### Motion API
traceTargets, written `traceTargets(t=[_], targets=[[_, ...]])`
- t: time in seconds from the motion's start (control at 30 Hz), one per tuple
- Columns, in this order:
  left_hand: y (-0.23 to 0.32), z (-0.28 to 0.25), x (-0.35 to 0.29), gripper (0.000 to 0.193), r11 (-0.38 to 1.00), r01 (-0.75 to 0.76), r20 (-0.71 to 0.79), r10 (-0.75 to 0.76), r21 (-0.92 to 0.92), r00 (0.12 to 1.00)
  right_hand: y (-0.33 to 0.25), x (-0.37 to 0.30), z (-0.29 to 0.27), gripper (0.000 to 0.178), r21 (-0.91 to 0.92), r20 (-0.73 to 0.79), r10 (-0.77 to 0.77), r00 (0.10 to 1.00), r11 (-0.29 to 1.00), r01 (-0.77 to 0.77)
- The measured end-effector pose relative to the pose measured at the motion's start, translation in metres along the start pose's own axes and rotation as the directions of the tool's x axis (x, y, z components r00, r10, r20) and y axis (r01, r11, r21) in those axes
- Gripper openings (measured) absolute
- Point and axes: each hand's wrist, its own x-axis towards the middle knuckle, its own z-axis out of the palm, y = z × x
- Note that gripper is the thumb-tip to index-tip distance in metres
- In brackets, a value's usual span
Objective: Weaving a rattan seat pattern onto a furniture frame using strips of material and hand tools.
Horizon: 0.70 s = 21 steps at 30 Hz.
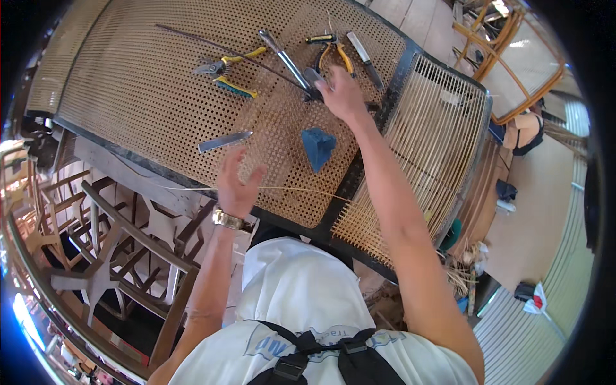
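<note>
My right hand [343, 95] reaches over the woven cane panel [276, 128]. Its slightly blurred fingertips meet a small grey, rounded object [312, 76] beside the hammer [289, 61]; whether they grip it I cannot tell. My left hand [237, 183], wearing a gold-coloured watch, is held open with fingers apart near the panel's front edge. Close to it a thin cane strand [289, 188] runs across the panel. Just beyond its fingertips lies a flat metal blade [224, 141]. A crumpled blue piece [318, 149] rests between my hands.
Yellow-handled cutters [228, 67], orange-and-black pliers [333, 52], a knife [366, 59] and a long dark rod [212, 45] lie on the panel. At right, parallel cane strands [423, 135] span a dark frame. Wooden chair frames [109, 256] crowd the lower left.
</note>
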Motion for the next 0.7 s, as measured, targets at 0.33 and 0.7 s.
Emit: traceTargets(t=[0.33, 0.7], targets=[[0.054, 0.104, 0.032, 0.074, 0.937, -0.35, 0.277, 0.332, 0.018, 0.902, -0.026, 0.034, -0.067, 0.035, 0.014, -0.026, 0.01, 1.0, 1.0, -0.009], [0.082, 0.097, 0.19, 0.055, 0.713, -0.64, 0.063, 0.652, 0.287, 0.755, 0.105, -0.307, -0.199, 0.024, 0.954, 0.282, 0.694, 0.662, -0.129, -0.271]])
